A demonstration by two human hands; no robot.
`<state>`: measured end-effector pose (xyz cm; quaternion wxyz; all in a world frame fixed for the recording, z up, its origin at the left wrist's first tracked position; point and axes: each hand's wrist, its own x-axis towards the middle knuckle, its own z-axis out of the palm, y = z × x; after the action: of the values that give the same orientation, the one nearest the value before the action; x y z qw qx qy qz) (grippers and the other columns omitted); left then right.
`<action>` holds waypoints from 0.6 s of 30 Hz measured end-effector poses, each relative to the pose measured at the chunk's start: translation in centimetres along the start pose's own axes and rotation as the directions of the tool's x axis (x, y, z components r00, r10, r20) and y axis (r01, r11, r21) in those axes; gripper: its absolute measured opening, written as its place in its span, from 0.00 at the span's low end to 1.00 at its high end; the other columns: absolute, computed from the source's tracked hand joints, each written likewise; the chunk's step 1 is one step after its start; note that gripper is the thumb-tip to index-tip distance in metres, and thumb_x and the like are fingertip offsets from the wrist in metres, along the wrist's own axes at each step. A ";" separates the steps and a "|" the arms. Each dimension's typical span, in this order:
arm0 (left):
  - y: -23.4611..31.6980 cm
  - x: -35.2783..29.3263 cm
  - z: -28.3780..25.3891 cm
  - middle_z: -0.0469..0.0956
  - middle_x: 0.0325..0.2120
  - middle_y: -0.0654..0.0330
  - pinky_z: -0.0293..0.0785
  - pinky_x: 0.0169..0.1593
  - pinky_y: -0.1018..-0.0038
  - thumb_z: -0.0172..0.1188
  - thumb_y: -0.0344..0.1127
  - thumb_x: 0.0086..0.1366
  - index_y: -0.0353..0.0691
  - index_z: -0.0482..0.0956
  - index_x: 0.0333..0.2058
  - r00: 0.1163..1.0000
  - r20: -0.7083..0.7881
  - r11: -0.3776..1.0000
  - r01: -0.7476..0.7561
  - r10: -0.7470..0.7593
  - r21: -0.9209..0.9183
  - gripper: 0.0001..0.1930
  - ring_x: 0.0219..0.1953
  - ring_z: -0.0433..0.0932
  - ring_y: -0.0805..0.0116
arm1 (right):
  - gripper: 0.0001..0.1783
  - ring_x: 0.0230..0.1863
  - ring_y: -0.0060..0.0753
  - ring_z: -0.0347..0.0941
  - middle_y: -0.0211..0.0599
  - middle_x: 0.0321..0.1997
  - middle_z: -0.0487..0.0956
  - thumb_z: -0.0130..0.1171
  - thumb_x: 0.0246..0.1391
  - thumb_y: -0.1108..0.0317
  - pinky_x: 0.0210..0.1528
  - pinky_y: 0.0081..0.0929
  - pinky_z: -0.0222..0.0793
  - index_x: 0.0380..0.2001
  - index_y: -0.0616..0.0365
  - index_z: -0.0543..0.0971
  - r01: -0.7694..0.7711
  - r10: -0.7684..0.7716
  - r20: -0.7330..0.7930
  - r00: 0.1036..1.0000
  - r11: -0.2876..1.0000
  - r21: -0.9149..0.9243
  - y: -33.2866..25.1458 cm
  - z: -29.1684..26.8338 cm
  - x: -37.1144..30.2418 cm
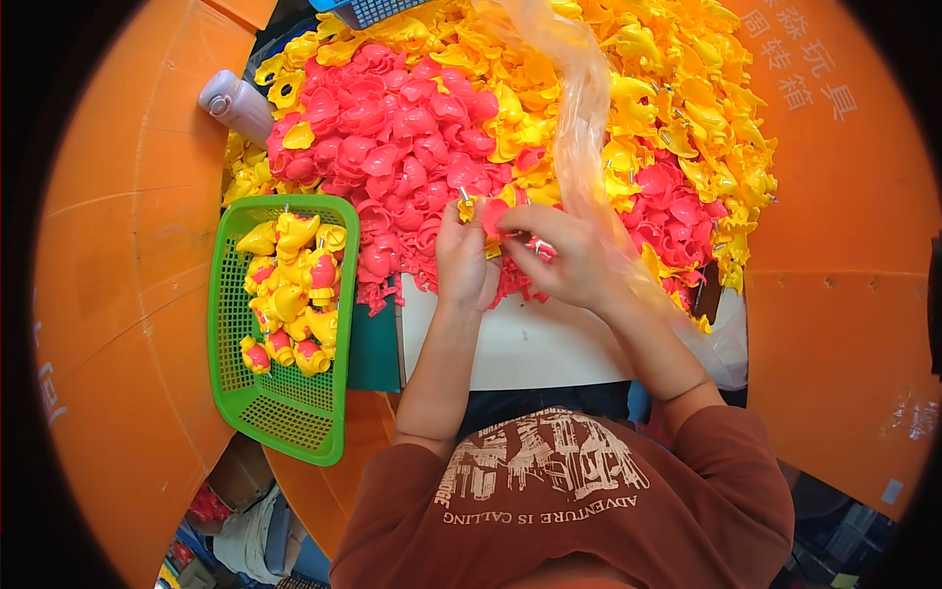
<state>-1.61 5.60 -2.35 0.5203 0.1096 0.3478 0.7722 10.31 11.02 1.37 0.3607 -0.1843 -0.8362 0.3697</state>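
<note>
My left hand (465, 257) is closed around a yellow plastic toy part (466, 209) with a metal pin standing up from it. Close against it, my right hand (564, 253) pinches a pink plastic shell piece (495, 218) at the yellow part. My fingers cover much of both pieces, so I cannot tell whether they are joined. Just beyond my hands lies a big heap of glossy pink shell pieces (392, 133). To the left, a green basket (343, 393) holds several assembled yellow toys (294, 294) with pink fronts.
Yellow shell parts (706, 128) are piled at the back and right. A clear plastic bag (581, 128) lies across the heap. A lilac bottle (238, 106) leans at the far left, and a blue basket (378, 10) is at the back. Orange panels (834, 344) flank the white work surface (520, 344).
</note>
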 end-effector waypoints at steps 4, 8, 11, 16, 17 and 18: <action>-0.3 0.1 0.2 0.71 0.37 0.59 0.76 0.39 0.75 0.54 0.28 0.63 0.36 0.62 0.44 0.999 0.030 0.999 -0.037 0.036 0.019 0.13 0.38 0.75 0.72 | 0.05 0.32 0.25 0.71 0.35 0.29 0.76 0.60 0.46 0.75 0.34 0.20 0.66 0.30 0.63 0.77 -0.163 0.165 -0.083 0.983 0.986 0.030 0.9 -0.2 -0.6; -1.0 0.5 -0.2 0.71 0.37 0.60 0.74 0.41 0.77 0.58 0.25 0.60 0.37 0.63 0.43 0.983 -0.034 0.980 -0.178 0.181 0.088 0.15 0.39 0.73 0.74 | 0.04 0.32 0.23 0.69 0.36 0.30 0.75 0.60 0.48 0.74 0.33 0.19 0.63 0.28 0.65 0.78 -0.242 0.246 -0.085 0.966 0.969 0.056 0.9 0.7 0.3; -0.3 0.5 -0.5 0.71 0.39 0.59 0.73 0.41 0.77 0.57 0.26 0.61 0.37 0.63 0.45 0.982 -0.068 0.982 -0.171 0.177 0.078 0.16 0.40 0.73 0.73 | 0.05 0.33 0.22 0.69 0.36 0.31 0.75 0.57 0.51 0.76 0.33 0.18 0.63 0.30 0.67 0.78 -0.317 0.353 -0.064 0.934 0.896 0.311 0.1 0.0 0.2; 1.2 0.0 0.4 0.71 0.44 0.57 0.69 0.48 0.69 0.34 0.51 0.71 0.38 0.64 0.51 0.989 0.122 0.964 0.107 -0.079 -0.245 0.23 0.45 0.72 0.67 | 0.06 0.33 0.22 0.69 0.35 0.32 0.75 0.57 0.52 0.76 0.34 0.17 0.63 0.32 0.68 0.78 -0.318 0.357 -0.010 0.934 0.846 0.429 -0.5 0.5 0.4; 1.1 0.0 0.3 0.71 0.44 0.57 0.66 0.52 0.68 0.24 0.56 0.70 0.38 0.64 0.52 0.992 0.093 0.977 0.098 -0.082 -0.187 0.30 0.47 0.70 0.67 | 0.06 0.33 0.23 0.70 0.36 0.32 0.75 0.58 0.51 0.76 0.34 0.17 0.63 0.33 0.67 0.79 -0.307 0.330 0.001 0.944 0.876 0.372 -0.6 0.9 0.5; 1.1 0.0 0.2 0.71 0.44 0.57 0.66 0.52 0.68 0.24 0.56 0.70 0.38 0.64 0.52 0.993 0.089 0.977 0.094 -0.078 -0.190 0.30 0.47 0.70 0.67 | 0.06 0.33 0.23 0.70 0.36 0.32 0.75 0.58 0.51 0.76 0.34 0.17 0.63 0.33 0.67 0.79 -0.307 0.328 0.007 0.945 0.876 0.372 -0.8 1.1 0.6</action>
<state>-2.29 5.42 -1.48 0.5750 0.0747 0.2540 0.7741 9.03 10.36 1.73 0.3469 -0.2582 -0.6998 0.5686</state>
